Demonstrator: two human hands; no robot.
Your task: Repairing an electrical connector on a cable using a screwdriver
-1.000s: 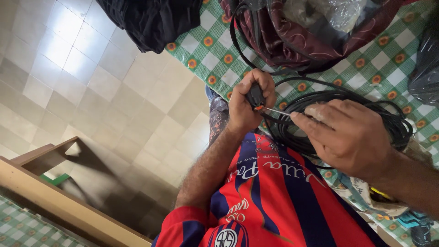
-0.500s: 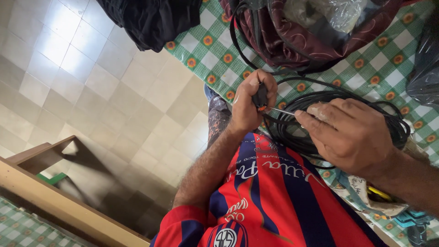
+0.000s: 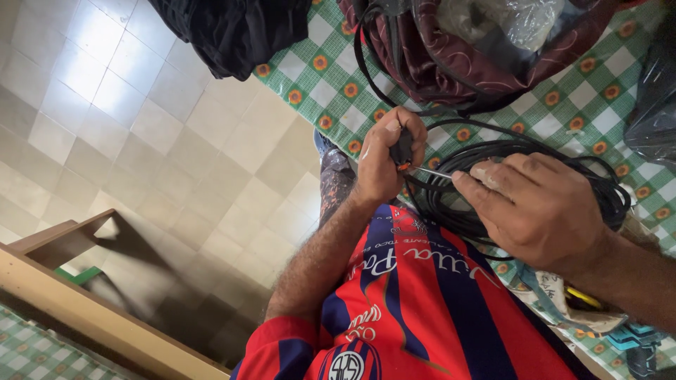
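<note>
Screwdriver (image 3: 403,151) sits clenched in my left hand (image 3: 384,163), dark handle wrapped by the fingers, thin metal shaft poking out toward my right hand (image 3: 539,211). Right fingers pinch closed at the shaft tip, pressed against the coiled black cable (image 3: 521,158); whatever they grip there is hidden. Cable lies on the green checked tablecloth (image 3: 338,98). Maroon bag (image 3: 451,63) beyond, cut off at the frame edge.

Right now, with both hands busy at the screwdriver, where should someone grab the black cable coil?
Grip the coil of black cable across its bundled strands at the far right arc, coming from the right. That arc lies bare on the checked tablecloth, while the right hand covers its middle.
</note>
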